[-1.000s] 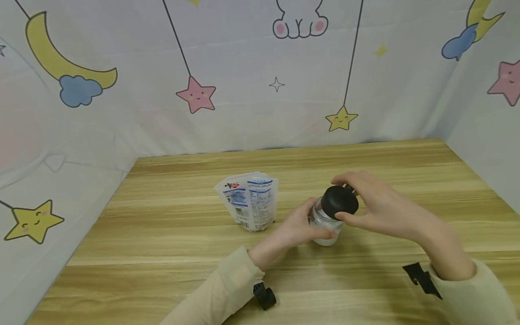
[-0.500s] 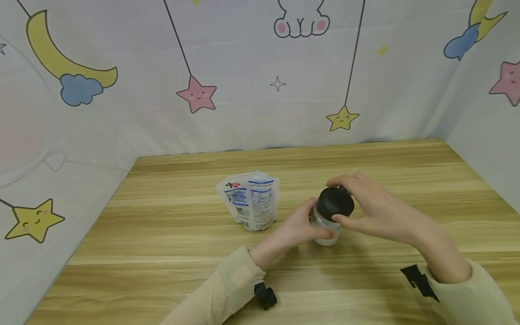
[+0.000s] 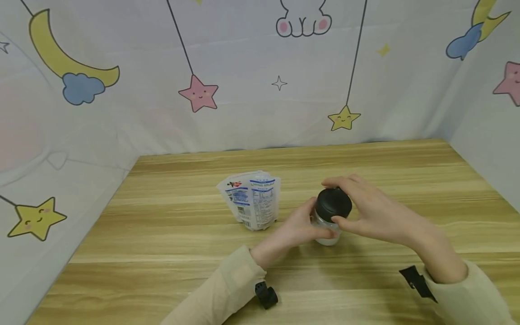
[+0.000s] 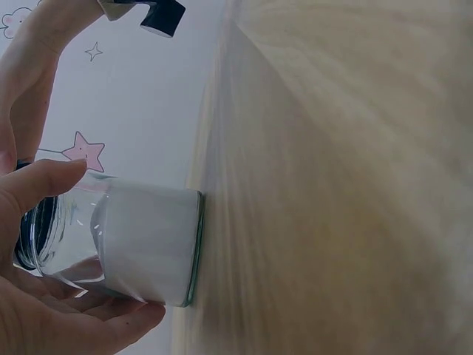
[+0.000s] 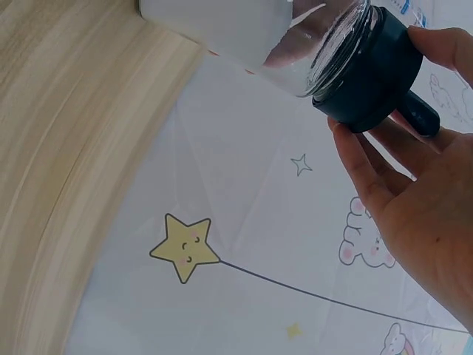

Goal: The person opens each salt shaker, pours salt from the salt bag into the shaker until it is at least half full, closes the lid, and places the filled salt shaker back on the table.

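A clear glass jar stands upright on the wooden table, partly filled with something white. My left hand grips the jar from the left, thumb on the near side and fingers curled round the far side. Over the jar's mouth sits a black lid, with a short stub sticking out of it in the right wrist view. My right hand holds this lid between the thumb and fingers. Glass threads of the neck show just below the lid's edge.
Left of the jar, a white plastic pouch with blue print stands on the table. A pale cloth backdrop with cartoon stars and moons rises behind the table and at its sides.
The lid, tilted and off to the right of the jar's mouth earlier, has moved left and down onto it with my right hand. My left hand stays on the jar.
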A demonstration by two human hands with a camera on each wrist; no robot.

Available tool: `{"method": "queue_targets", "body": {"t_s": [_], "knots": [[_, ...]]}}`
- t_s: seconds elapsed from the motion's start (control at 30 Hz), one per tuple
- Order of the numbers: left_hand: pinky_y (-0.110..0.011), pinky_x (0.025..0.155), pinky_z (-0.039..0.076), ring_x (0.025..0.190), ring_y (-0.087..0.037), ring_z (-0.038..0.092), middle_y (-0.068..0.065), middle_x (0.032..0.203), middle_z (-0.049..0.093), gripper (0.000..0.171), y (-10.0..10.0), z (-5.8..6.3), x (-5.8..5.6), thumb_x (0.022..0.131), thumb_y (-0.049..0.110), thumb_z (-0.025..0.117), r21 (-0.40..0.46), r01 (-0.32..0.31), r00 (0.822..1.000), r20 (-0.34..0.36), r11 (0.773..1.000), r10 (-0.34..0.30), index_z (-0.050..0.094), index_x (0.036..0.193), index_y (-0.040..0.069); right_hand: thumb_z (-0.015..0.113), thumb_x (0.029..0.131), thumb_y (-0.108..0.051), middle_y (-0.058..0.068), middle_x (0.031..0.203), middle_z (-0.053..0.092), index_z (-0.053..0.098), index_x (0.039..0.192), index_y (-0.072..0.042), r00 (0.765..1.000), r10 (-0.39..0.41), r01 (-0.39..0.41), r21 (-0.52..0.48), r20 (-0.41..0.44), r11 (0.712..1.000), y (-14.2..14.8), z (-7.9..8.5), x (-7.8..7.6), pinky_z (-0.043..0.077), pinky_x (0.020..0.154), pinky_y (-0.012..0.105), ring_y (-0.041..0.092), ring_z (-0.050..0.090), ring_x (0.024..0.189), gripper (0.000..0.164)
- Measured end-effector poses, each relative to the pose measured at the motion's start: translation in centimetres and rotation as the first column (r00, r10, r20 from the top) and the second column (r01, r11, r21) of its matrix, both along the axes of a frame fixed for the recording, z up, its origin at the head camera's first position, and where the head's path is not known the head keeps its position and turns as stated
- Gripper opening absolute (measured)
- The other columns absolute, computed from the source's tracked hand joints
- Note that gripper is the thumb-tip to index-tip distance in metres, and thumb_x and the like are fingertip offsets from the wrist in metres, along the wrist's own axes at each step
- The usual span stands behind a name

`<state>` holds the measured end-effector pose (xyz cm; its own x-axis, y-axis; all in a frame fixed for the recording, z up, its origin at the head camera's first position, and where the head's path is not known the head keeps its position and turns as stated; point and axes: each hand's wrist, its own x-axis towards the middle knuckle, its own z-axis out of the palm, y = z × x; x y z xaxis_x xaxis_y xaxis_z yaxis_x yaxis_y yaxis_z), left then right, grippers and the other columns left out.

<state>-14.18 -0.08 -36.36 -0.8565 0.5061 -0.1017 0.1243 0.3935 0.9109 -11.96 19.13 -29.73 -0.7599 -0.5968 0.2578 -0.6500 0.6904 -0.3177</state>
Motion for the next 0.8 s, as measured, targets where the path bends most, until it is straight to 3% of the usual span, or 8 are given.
{"method": "queue_targets", "body": {"t_s": [0.37,0.8], "knots": [[-0.032,0.093,0.042,0.107,-0.012,0.052,-0.001,0.125,0.06,0.058,-0.01,-0.02,0.01,0.077,0.021,0.08,0.029,0.006,1.0,0.017,1.0,-0.006,0.052,0.128,0.017,0.075,0.082,-0.026,0.002,0.133,0.054,0.047,0.136,-0.009,1.0,0.006,-0.006,0.003,-0.029,1.0,-0.06,-0.07,-0.01,0.047,0.096,0.042,0.016,0.049,0.121,0.064],[-0.032,0.094,0.043,0.11,-0.012,0.053,-0.002,0.128,0.06,0.061,-0.05,-0.03,0.04,0.077,0.021,0.08,0.012,0.014,1.0,-0.009,1.0,-0.014,0.051,0.131,0.018,0.074,0.083,-0.036,0.001,0.124,0.059,0.051,0.13,-0.01,0.998,-0.012,0.012,0.002,-0.059,1.0,-0.25,-0.12,0.08,0.049,0.09,0.042,0.017,0.052,0.114,0.058]]}}
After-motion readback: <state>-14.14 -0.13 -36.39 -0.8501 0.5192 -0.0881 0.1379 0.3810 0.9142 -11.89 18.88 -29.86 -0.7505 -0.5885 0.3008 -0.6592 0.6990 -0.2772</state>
